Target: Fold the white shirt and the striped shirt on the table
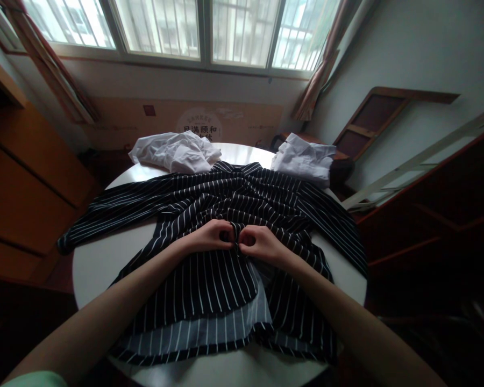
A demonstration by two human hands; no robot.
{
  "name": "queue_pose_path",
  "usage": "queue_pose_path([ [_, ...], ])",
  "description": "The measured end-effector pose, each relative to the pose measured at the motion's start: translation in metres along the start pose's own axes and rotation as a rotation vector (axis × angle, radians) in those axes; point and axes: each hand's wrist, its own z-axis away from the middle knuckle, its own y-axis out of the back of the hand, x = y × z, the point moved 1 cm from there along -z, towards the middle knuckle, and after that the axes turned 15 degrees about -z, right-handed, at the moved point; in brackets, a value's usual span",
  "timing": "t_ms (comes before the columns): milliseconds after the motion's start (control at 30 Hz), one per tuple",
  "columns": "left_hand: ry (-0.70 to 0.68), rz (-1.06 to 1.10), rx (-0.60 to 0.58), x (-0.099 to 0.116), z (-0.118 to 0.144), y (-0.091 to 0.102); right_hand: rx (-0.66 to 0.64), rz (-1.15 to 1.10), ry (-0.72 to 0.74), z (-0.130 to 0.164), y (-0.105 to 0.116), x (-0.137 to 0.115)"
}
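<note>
A black shirt with white stripes (pixel 213 282) lies spread on a round white table (pixel 92 274), collar at the far side and sleeves out to both sides. Over its front, my left hand (pixel 215 235) pinches the cloth at the middle opening. Close beside it, my right hand (pixel 262 243) pinches the other edge, fingertips nearly touching those of the left. Any button between the fingers is hidden. Below the hands the front panels part, and the paler inside of the back shows near the hem.
Crumpled white cloth (pixel 173 153) lies at the table's far left, and a folded white cloth (pixel 304 158) at the far right. Behind stands a wide cardboard panel (pixel 145 121) beneath the windows. Orange-brown cabinets (pixel 28 177) are on the left; a dark wooden piece (pixel 431 236) is on the right.
</note>
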Motion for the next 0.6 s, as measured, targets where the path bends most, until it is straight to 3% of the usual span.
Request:
queue_pose_path([
  [200, -0.018, 0.011, -0.012, -0.003, -0.002, -0.001, 0.005, 0.023, 0.006, 0.001, -0.002, 0.002],
  [333, -0.065, -0.054, 0.043, -0.008, -0.004, -0.005, 0.008, 0.039, 0.009, 0.000, -0.003, 0.005],
  [600, -0.119, -0.501, 0.166, 0.004, 0.000, -0.001, -0.003, 0.042, -0.008, -0.001, -0.002, 0.005],
])
